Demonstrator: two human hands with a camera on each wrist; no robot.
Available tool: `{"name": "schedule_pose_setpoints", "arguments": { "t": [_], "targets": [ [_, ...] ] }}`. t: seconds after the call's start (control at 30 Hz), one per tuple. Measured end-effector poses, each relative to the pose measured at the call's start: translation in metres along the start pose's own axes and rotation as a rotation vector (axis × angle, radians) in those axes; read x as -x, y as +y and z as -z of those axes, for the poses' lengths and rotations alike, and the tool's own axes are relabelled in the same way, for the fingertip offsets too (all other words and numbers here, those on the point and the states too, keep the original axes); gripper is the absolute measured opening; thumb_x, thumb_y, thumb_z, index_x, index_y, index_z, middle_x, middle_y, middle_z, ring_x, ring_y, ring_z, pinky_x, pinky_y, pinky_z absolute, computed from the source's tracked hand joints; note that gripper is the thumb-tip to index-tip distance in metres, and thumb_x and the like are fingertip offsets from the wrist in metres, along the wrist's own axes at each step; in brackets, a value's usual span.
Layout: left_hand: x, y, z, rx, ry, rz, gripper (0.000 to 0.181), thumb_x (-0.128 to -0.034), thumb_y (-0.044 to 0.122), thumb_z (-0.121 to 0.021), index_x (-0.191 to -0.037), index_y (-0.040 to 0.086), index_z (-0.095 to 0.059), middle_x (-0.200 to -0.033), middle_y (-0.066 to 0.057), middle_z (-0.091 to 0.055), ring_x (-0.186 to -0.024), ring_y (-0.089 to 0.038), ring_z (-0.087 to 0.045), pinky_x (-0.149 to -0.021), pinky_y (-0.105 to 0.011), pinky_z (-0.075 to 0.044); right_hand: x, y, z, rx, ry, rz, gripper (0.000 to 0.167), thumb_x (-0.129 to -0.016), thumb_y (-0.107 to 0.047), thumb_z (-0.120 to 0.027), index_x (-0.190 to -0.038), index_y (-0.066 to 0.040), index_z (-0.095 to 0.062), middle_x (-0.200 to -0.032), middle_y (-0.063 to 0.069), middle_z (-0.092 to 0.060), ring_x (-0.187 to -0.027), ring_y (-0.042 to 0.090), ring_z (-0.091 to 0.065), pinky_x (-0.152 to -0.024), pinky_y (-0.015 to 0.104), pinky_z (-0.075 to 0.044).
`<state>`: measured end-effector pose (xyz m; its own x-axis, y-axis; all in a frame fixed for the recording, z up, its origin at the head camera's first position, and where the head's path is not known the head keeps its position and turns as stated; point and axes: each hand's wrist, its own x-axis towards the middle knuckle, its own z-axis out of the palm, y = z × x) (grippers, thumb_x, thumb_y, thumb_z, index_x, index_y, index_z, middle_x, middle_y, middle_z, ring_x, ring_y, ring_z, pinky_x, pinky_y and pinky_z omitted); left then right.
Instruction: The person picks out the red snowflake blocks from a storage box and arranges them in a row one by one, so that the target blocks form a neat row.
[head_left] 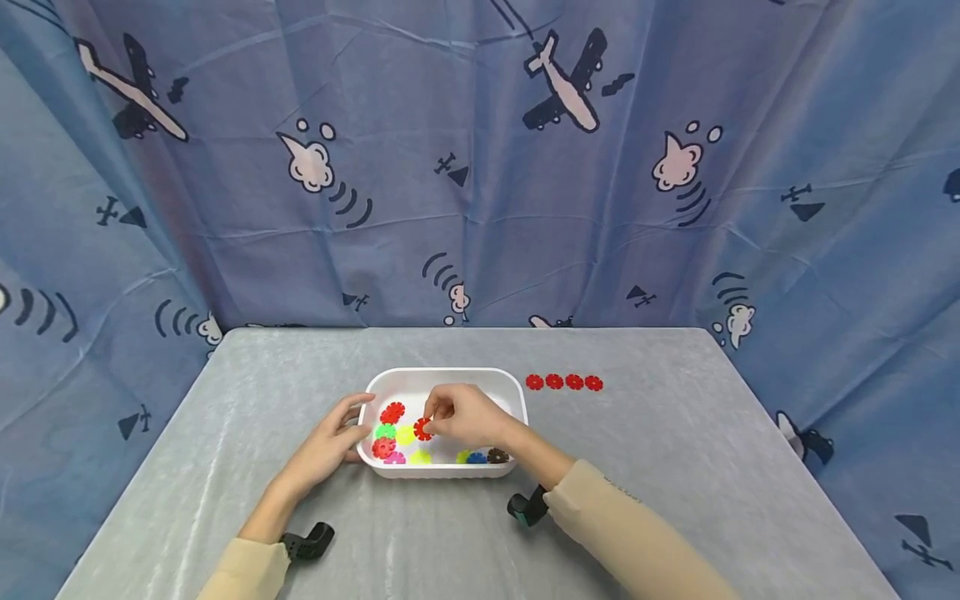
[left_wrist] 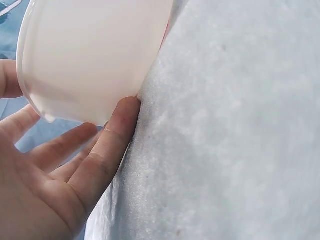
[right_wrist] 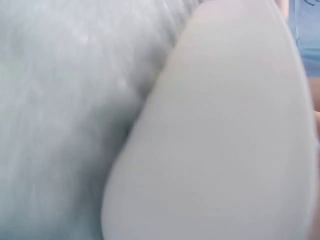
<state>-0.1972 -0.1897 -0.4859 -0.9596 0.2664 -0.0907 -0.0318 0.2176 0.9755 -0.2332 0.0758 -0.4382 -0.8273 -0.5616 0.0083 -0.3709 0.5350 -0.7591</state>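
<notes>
left grip (head_left: 321, 448) against tray edge (head_left: 444, 472)

Right wrist view — white tray (right_wrist: 210, 130) blurred, right hand (head_left: 467, 414) mostly hidden

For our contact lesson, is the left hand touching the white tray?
Touching: the left wrist view shows the left hand with a fingertip against the side of the white tray.

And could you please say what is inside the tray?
The tray holds red, green, yellow, pink, blue and dark discs; the right hand pinches a red disc. Whatever that hand or the near wall covers cannot be seen.
</notes>
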Motion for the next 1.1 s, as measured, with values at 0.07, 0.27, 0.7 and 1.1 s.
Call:
{"name": "schedule_pose_setpoints", "arguments": {
  "t": [0.07,0.27,0.7,1.1],
  "targets": [
    [0.0,0.0,0.0,0.001,0.002,-0.003,0.051,-0.1054,0.015,-0.054,-0.153,0.009,-0.037,-0.153,-0.03,-0.035,-0.123,-0.041,-0.057,-0.079,-0.035,-0.061,0.005,0.001,0.009,0.0,0.014,0.006,0.014,-0.088,-0.009,-0.079,-0.088,-0.014,-0.066,-0.075,-0.004,-0.061,-0.07,0.012,-0.055,-0.062,0.024,-0.047],
    [0.0,-0.001,0.0,-0.009,0.006,0.006,0.051,-0.1052,0.015,-0.054,-0.153,0.011,-0.038,-0.153,-0.028,-0.036,-0.121,-0.039,-0.058,-0.079,-0.035,-0.061,0.02,0.011,0.036,-0.027,0.075,0.017,0.012,-0.088,-0.007,-0.078,-0.09,-0.011,-0.067,-0.077,-0.003,-0.061,-0.07,0.015,-0.056,-0.062,0.025,-0.048],
    [0.001,0.002,0.001,-0.007,0.001,0.012,0.05,-0.106,0.015,-0.053,-0.154,0.011,-0.037,-0.155,-0.029,-0.034,-0.125,-0.041,-0.055,-0.079,-0.035,-0.061,0.052,0.049,0.09,-0.034,0.172,-0.042,0.007,-0.088,-0.005,-0.074,-0.093,-0.007,-0.069,-0.079,0.003,-0.063,-0.071,0.018,-0.056,-0.061,0.027,-0.048],
    [0.002,0.003,0.0,-0.004,0.005,0.007,0.052,-0.1053,0.015,-0.054,-0.154,0.009,-0.037,-0.154,-0.03,-0.034,-0.124,-0.041,-0.056,-0.08,-0.037,-0.061,0.079,0.097,0.134,-0.046,0.266,-0.156,0.01,-0.093,-0.007,-0.071,-0.101,-0.002,-0.067,-0.084,0.009,-0.065,-0.071,0.02,-0.06,-0.063,0.03,-0.055]
  ]
}}
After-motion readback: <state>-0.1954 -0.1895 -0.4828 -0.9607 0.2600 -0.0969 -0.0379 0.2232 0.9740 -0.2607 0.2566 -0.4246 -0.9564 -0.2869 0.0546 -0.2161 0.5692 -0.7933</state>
